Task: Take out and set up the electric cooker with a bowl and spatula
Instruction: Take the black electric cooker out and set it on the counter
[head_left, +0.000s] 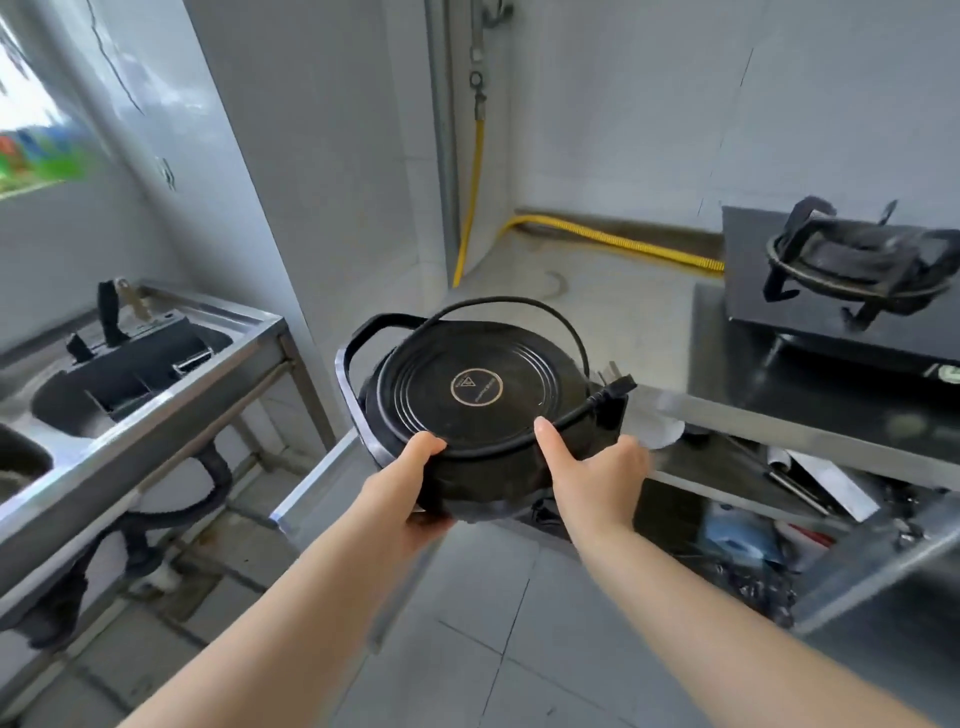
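While you stand between the two steel units, the sink unit (156, 400) runs along your left. Its basin holds a black rack (140, 364) with dark utensils standing in it. A black drain hose (156, 514) loops beneath.

Your left hand (410, 488) grips the near left edge of the electric cooker (475, 400): thumb curled over the top rim, fingers wrapped under the body, mostly hidden.

The cooker is held in the air, not resting on anything, in front of the left end of the steel table (769, 415). It tilts slightly toward you. Round black top plate with concentric rings and a small gold-ringed mark at centre. A black carry handle arcs at its far left edge. The power cord (519, 306) loops around the plate; its plug (615, 387) lies at the right edge.

Your right hand (597, 467) holds the near right edge: thumb straight, pressing the cord against the rim, fingers curled round the side and out of sight below.

A yellow gas hose (613, 236) runs along the table's back edge by the wall. The gas stove (841, 291) sits at the far right corner of the table top. The lower shelf at right holds mixed clutter, blurred; items not identifiable.
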